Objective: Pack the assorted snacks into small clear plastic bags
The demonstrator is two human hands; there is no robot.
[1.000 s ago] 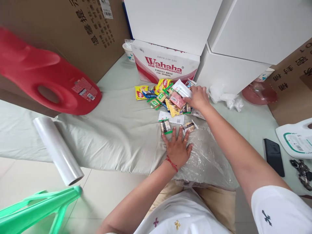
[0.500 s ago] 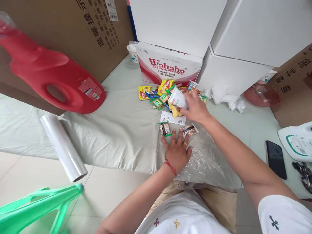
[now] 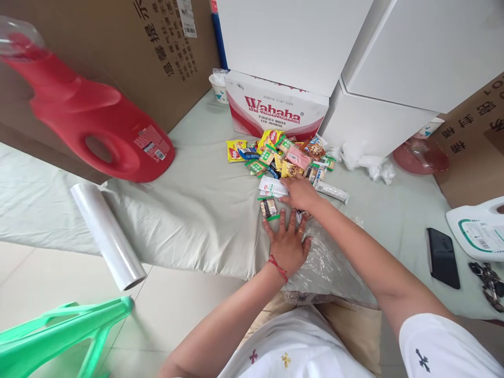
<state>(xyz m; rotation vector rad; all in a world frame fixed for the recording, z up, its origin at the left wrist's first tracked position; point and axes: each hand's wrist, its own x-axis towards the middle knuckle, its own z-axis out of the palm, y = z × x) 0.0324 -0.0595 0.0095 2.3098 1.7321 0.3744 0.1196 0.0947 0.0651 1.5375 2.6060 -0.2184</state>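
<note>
My left hand (image 3: 286,245) lies flat with fingers spread on the cloth and the edge of a clear plastic bag (image 3: 334,262). Its fingertips are beside a green-edged cracker packet (image 3: 269,208); another small packet is mostly hidden behind them. My right hand (image 3: 302,194) has its thumb and fingers on the right end of a white snack packet (image 3: 271,186), low over the cloth. A second white packet seems to lie against it. Just beyond is a pile of wrapped snacks, with a pink packet (image 3: 298,157) and yellow packets (image 3: 269,139). A long white packet (image 3: 333,191) lies right of my right hand.
A Wahaha carton (image 3: 275,107) stands behind the pile, under white boxes (image 3: 291,42). At left are a big red jug (image 3: 106,126) and a roll of clear film (image 3: 108,236). A phone (image 3: 443,257), keys (image 3: 488,283) and a white jug (image 3: 478,231) sit at right.
My right hand has come down from the pile toward me with the white packet, bringing it to the other white packet. The pink packet is now uncovered. My left hand has stayed put.
</note>
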